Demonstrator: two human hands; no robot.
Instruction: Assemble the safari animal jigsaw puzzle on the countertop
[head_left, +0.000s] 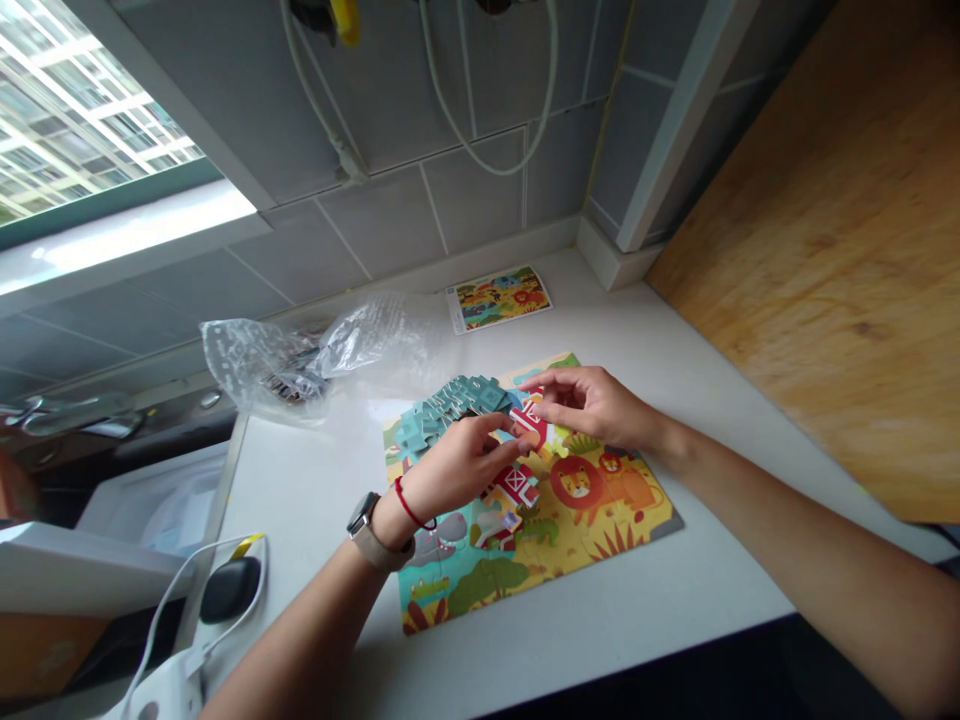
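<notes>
My left hand (457, 462), with a watch and a red cord at the wrist, is closed with thumb and fingertips on a red barn puzzle piece (531, 426). My right hand (600, 408) pinches the upper right side of the same red pieces; whether it is one piece or two joined is hard to tell. Both hands hover over an animal jigsaw puzzle (487, 582) showing lions, a hippo and a crocodile. Another red barn piece (517, 484) lies loose on it beneath my left fingers. Teal-backed puzzle pieces (459, 402) are heaped at its upper left.
Behind the puzzle, a small picture card (501, 298) lies near the wall. Crumpled clear plastic bags (375, 335) sit at the back left. At the left edge are a black case (231, 590), a white cable and a power strip (169, 690). A wooden panel (840, 270) bounds the right.
</notes>
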